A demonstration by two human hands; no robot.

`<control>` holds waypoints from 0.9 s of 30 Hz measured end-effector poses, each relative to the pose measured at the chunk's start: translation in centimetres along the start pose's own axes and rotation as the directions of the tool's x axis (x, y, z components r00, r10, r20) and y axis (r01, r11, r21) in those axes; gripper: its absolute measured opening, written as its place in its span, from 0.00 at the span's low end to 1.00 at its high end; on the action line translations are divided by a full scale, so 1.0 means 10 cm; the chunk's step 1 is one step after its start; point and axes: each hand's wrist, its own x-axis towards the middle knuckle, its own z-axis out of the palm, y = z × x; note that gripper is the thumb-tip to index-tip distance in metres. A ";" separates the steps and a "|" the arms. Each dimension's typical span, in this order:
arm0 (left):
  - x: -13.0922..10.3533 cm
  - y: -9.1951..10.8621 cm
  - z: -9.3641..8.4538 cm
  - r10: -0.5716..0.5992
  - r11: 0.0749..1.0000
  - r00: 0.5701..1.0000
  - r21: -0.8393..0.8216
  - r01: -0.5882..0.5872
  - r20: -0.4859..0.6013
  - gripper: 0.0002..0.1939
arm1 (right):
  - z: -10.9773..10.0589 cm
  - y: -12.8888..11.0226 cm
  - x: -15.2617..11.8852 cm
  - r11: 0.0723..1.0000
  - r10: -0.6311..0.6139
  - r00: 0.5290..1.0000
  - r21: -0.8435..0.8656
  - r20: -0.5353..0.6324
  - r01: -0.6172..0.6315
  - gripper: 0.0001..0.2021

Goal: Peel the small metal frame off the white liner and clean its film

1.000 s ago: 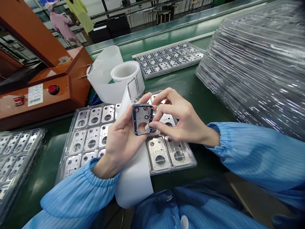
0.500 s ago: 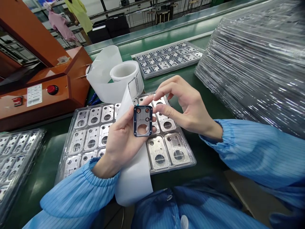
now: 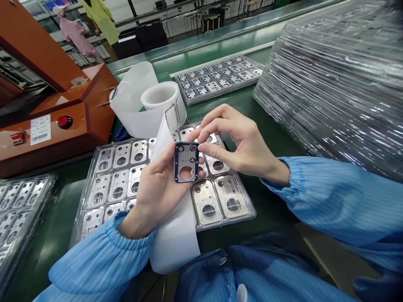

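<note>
My left hand (image 3: 157,182) is closed around the edges of a small metal plate (image 3: 186,173) with a dark blue border, round holes at the top and a bigger hole below. At the plate's upper right corner is my right hand (image 3: 234,140), its thumb and index fingertips drawn together in a pinch. Whether they grip the edge or some small piece there, I cannot make out. Beneath both hands lies a clear plastic tray (image 3: 252,212) of silvery metal plates. A white strip of liner (image 3: 176,239) passes under my left hand and hangs over the table's front edge.
A roll of white liner (image 3: 160,94) stands behind the tray. To the left is an orange machine (image 3: 75,134) with a red button (image 3: 64,122). Another filled tray (image 3: 217,79) lies farther back, and stacked clear trays (image 3: 330,84) rise on the right. Two people stand in the background.
My right thumb and index finger have come closer together at the plate's corner. The plate stays in my left hand, and the whole view has shifted slightly.
</note>
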 end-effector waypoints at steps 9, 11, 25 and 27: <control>0.00 0.01 0.02 -0.019 1.000 1.000 -0.012 0.019 -0.017 0.19 | -0.01 0.01 -0.01 1.000 -0.017 1.000 -0.005 0.018 0.017 0.03; 0.01 0.00 0.01 0.004 1.000 1.000 -0.011 -0.004 -0.005 0.18 | -0.01 0.00 -0.02 1.000 -0.021 0.999 0.025 0.044 0.020 0.03; 0.01 -0.01 0.00 0.028 0.999 0.999 -0.016 -0.027 0.031 0.17 | -0.02 0.00 -0.02 0.995 -0.097 0.995 -0.027 0.030 0.098 0.05; 0.00 0.00 0.00 0.009 1.000 0.999 -0.004 -0.009 0.042 0.17 | -0.01 0.01 -0.02 0.996 -0.073 0.997 -0.048 0.015 0.074 0.06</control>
